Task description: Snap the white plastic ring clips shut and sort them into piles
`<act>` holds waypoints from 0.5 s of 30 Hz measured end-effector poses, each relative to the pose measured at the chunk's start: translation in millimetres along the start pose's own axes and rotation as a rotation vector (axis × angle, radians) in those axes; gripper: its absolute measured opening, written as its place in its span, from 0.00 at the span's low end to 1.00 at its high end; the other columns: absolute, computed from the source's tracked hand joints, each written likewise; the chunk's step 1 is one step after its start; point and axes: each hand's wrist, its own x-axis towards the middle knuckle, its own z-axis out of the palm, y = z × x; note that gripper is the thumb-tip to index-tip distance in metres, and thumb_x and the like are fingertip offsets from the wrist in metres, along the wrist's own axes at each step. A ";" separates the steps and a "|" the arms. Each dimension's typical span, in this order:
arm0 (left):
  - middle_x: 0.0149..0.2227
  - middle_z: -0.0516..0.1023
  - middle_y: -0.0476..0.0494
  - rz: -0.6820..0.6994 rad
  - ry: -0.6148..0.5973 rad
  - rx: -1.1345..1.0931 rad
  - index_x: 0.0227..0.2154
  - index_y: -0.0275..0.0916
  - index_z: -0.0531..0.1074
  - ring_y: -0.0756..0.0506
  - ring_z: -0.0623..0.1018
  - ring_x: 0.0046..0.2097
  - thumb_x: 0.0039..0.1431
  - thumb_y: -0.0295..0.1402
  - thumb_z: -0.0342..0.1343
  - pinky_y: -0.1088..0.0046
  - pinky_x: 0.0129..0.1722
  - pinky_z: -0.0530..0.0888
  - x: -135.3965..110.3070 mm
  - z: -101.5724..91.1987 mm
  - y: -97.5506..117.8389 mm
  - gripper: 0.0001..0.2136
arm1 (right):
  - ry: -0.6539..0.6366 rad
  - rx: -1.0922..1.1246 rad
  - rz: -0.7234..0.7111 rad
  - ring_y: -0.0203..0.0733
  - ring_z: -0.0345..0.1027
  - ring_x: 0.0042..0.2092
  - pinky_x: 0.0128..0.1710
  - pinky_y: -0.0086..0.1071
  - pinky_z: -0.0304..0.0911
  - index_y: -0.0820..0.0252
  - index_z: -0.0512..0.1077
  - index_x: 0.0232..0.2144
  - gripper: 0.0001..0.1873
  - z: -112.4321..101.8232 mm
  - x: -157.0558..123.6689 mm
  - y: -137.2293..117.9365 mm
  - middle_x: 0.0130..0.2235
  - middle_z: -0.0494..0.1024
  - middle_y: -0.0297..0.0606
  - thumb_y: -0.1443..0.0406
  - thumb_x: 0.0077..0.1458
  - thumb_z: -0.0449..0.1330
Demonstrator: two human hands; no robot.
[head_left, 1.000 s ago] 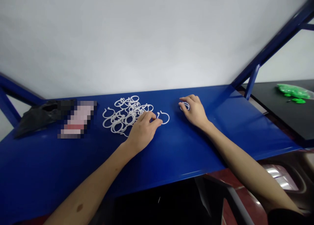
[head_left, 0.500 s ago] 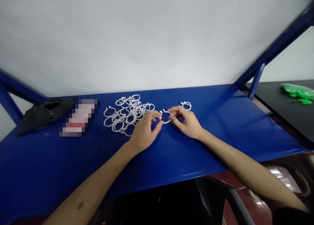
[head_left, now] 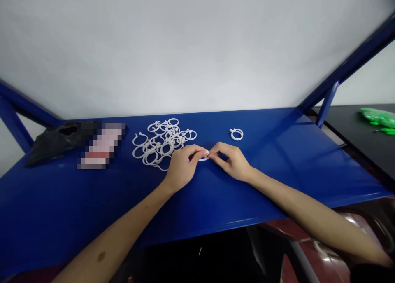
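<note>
Both hands meet over one white plastic curtain ring (head_left: 203, 159), most of it covered by my fingers. My left hand (head_left: 184, 163) pinches it from the left between thumb and fingers. On the other side, the fingertips of my right hand (head_left: 230, 161) press together at the ring's small knobbed end. Whether its ends are joined cannot be seen. A loose pile of similar white rings (head_left: 165, 148) lies just left of my left hand, some of them with gaps. Beyond my right hand lies a separate ring (head_left: 237, 134) that looks closed.
The blue table (head_left: 197, 209) runs along a pale wall. At its left lie a black plastic bag (head_left: 51, 145) and a blurred pinkish packet (head_left: 101, 145). Blue frame bars rise at both sides. A green bag (head_left: 378, 116) rests on a dark table at the right.
My hands have drawn together, and the ring's gapped top, visible before, is now under my fingertips. The right hand has shifted slightly nearer, uncovering the separate ring fully.
</note>
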 end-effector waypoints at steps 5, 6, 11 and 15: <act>0.31 0.82 0.49 -0.069 0.022 -0.230 0.36 0.41 0.75 0.50 0.80 0.28 0.65 0.36 0.55 0.74 0.31 0.79 -0.1 4.4 1.2 0.06 | 0.076 0.058 0.074 0.36 0.73 0.36 0.36 0.31 0.71 0.58 0.71 0.41 0.05 5.0 1.1 -2.0 0.38 0.78 0.37 0.63 0.64 0.60; 0.32 0.83 0.48 -0.079 0.026 -0.290 0.37 0.40 0.74 0.50 0.81 0.27 0.65 0.36 0.55 0.73 0.32 0.80 0.9 4.3 0.7 0.06 | 0.084 0.075 0.077 0.37 0.74 0.37 0.37 0.31 0.72 0.58 0.71 0.43 0.07 5.7 0.9 -2.1 0.39 0.79 0.37 0.63 0.63 0.61; 0.33 0.83 0.48 -0.100 0.006 -0.460 0.37 0.40 0.73 0.48 0.83 0.31 0.63 0.35 0.56 0.70 0.36 0.82 3.3 4.0 -1.5 0.04 | 0.105 0.052 0.044 0.37 0.77 0.40 0.42 0.31 0.72 0.57 0.72 0.49 0.10 5.5 -0.9 -2.4 0.42 0.82 0.37 0.65 0.67 0.57; 0.31 0.83 0.50 -0.058 0.014 -0.268 0.32 0.41 0.75 0.48 0.83 0.34 0.62 0.30 0.57 0.73 0.37 0.80 -1.3 5.1 0.7 0.04 | 0.117 -0.034 -0.049 0.38 0.77 0.42 0.43 0.33 0.72 0.58 0.75 0.46 0.10 2.9 -2.9 -3.6 0.42 0.81 0.40 0.67 0.68 0.55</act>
